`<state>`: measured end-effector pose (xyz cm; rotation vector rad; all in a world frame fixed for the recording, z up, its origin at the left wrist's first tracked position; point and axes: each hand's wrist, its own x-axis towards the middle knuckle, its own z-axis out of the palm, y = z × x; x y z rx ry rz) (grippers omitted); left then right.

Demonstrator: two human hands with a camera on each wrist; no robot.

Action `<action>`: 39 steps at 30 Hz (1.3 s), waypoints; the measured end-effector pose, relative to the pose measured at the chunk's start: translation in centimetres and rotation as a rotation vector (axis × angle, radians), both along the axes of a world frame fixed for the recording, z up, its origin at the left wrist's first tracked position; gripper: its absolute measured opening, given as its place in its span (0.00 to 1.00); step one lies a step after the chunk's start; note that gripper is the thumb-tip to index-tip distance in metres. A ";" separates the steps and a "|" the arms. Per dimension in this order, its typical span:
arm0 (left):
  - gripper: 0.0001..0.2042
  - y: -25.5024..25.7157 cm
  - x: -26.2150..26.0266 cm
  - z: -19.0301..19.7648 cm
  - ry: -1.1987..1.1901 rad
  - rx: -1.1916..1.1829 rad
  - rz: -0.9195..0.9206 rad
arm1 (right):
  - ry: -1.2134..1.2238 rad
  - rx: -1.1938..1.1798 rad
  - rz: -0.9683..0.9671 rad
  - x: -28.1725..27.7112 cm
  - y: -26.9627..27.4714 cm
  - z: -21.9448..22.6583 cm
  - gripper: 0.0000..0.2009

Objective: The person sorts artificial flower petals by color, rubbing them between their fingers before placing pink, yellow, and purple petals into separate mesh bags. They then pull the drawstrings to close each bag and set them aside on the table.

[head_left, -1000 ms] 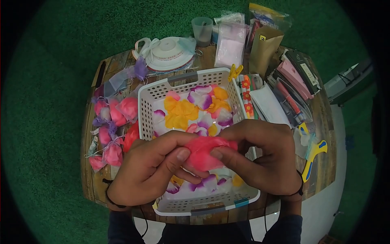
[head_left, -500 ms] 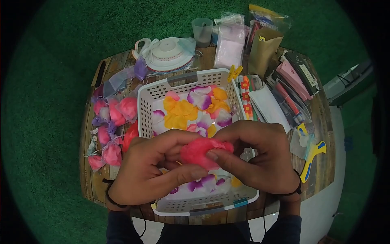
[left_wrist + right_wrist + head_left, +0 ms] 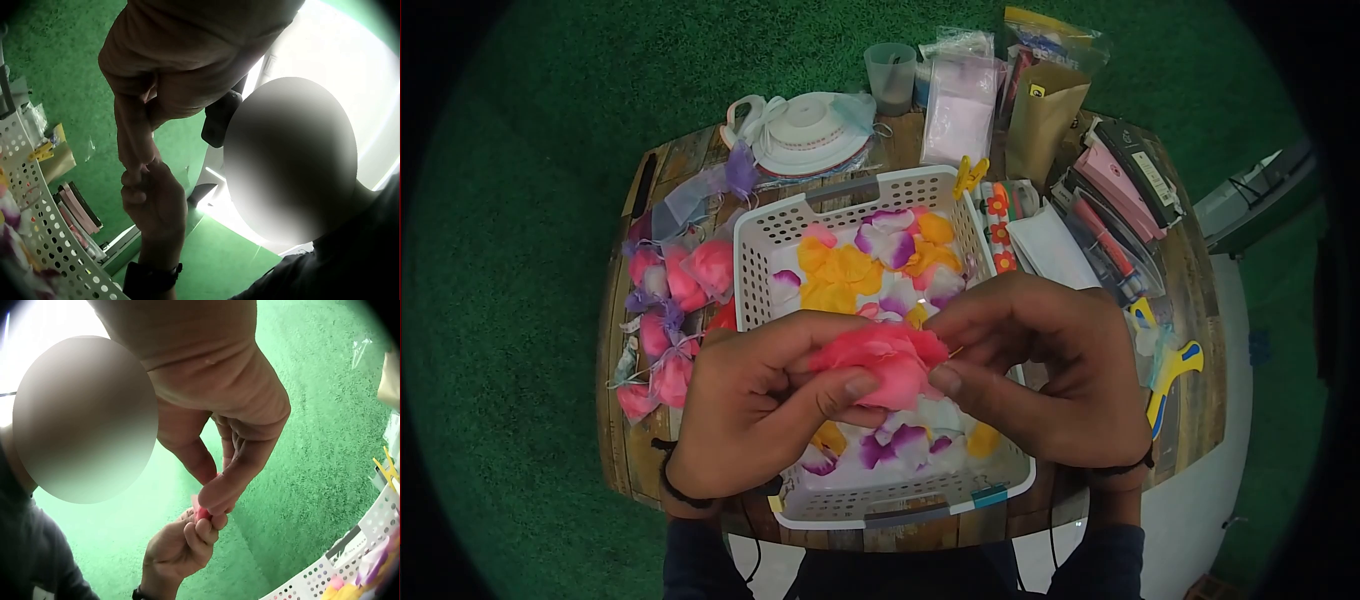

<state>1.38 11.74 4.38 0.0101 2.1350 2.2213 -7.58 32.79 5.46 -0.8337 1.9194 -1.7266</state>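
A bundle of pink petals [image 3: 885, 362] is held above the basket in the head view, its ruffled layers facing up. My left hand [image 3: 755, 405] grips its left side, thumb in front and fingers partly hidden behind. At its right edge my right hand [image 3: 1055, 375] pinches with thumb and index finger, where a thin yellowish strand [image 3: 958, 352] shows. Both wrist views show the hands meeting; a bit of pink [image 3: 203, 513] appears between them in the right one. Below, the white basket [image 3: 755, 270] holds yellow petals [image 3: 838, 272] and purple-and-white petals [image 3: 888, 243].
Left of the basket lie several pink-filled pouches [image 3: 708, 268]. Behind stand a ribbon spool [image 3: 808, 125], a cup [image 3: 890, 80] and a brown paper bag [image 3: 1045, 125]. At right are a white packet [image 3: 1052, 248] and a yellow-blue tool [image 3: 1172, 385].
The pink bundle has turned and shows more ruffled layers. My right thumb has shifted from its front to its right edge; my left thumb has come up against it.
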 end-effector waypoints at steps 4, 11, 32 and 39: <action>0.17 -0.1 0.0 -0.1 0.037 -0.014 -0.019 | 0.040 0.051 -0.037 0.1 0.1 -0.4 0.08; 0.17 -0.3 -0.1 -0.5 0.059 -0.079 -0.049 | 0.140 0.026 -0.008 -0.1 0.0 -1.0 0.06; 0.10 1.0 0.0 0.2 -0.018 -0.038 0.005 | 0.029 -0.012 0.064 0.2 -0.7 -1.8 0.09; 0.14 0.1 0.3 2.0 -0.071 0.102 -0.098 | 0.018 -0.192 0.040 -0.3 0.1 -1.9 0.08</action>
